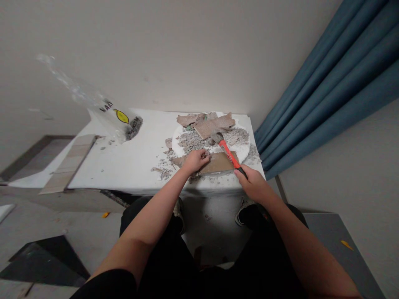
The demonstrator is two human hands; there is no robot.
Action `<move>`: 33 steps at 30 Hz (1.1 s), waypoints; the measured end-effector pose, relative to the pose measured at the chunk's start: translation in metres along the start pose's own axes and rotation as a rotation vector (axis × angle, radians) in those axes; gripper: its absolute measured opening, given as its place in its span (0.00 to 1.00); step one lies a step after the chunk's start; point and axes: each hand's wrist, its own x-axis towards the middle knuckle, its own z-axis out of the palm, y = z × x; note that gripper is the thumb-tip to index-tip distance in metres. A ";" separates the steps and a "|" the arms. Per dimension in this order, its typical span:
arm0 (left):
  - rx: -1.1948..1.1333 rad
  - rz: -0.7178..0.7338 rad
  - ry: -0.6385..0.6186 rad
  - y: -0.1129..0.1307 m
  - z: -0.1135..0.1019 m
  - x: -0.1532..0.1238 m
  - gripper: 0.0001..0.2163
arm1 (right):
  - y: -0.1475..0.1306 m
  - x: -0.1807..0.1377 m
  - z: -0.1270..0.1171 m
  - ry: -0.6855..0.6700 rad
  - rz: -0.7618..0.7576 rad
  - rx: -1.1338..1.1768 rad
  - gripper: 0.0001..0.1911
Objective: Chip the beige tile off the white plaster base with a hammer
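My right hand (254, 182) is wrapped round the dark grip of a hammer (227, 150) with an orange-red handle. Its metal head rests among grey rubble on a round white slab (246, 154). My left hand (195, 160) is closed, fingers curled down on the left end of a flat brown tile piece (220, 162) at the near edge of the white board (131, 162). Larger broken tile pieces (207, 122) lie at the slab's far side. Grey crumbs (193, 141) are scattered round my left hand.
A clear plastic bag (120, 120) with a yellow and black print lies at the board's far left. A long pale tile strip (68, 164) leans on the left edge. Blue curtains (327, 91) hang at right. My legs and shoes are below the board.
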 end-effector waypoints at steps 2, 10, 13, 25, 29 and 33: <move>-0.004 0.004 0.008 0.000 0.002 -0.001 0.13 | -0.007 -0.004 -0.001 0.019 0.003 -0.036 0.13; 0.029 -0.019 0.025 -0.002 0.006 -0.003 0.13 | -0.005 -0.006 0.005 -0.006 0.022 -0.139 0.13; 0.031 -0.018 0.020 -0.001 0.005 -0.004 0.13 | -0.006 -0.006 0.006 -0.045 0.026 -0.164 0.13; 0.012 -0.007 0.026 -0.002 0.006 -0.003 0.09 | -0.010 -0.006 0.014 -0.048 0.049 -0.215 0.14; 0.020 -0.018 0.023 -0.002 0.006 -0.002 0.11 | -0.008 -0.005 0.013 -0.057 0.057 -0.225 0.13; 0.007 -0.030 0.009 -0.001 0.005 -0.002 0.12 | -0.007 -0.005 0.011 -0.027 0.049 -0.208 0.14</move>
